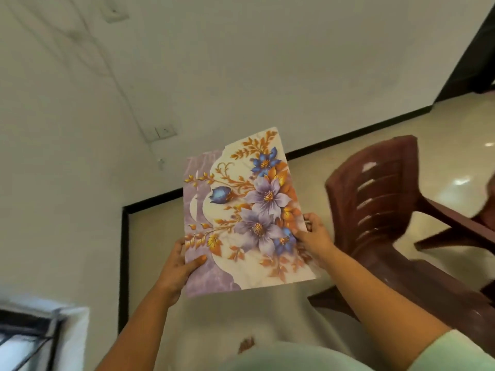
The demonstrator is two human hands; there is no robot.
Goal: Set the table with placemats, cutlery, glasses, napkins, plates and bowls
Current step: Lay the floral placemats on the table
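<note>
Nearest, at the bottom edge, a pale green garment (270,356) and sleeve show, with both bare forearms reaching away from the camera. The left hand (179,266) grips the near left edge of the placemats (246,210), thumb lying across the printed face and fingers hidden behind. The right hand (314,236) grips the right edge, thumb on the face, fingers curled round the back. The placemats are held up in the air over the floor, their long axis running near to far and leaning slightly right, printed face toward the camera. They are thin, stiff rectangular sheets with a glossy print: lilac and blue flowers, orange-gold leaves, a cream marbled field and a mauve band on the left; a second sheet's edge peeks out along the left. Right of them stands a dark brown moulded plastic chair (380,199) with a slotted back. Beyond lie shiny cream floor tiles (348,167), a black skirting (348,136) and a white wall (241,62) with a switch plate (162,132).
</note>
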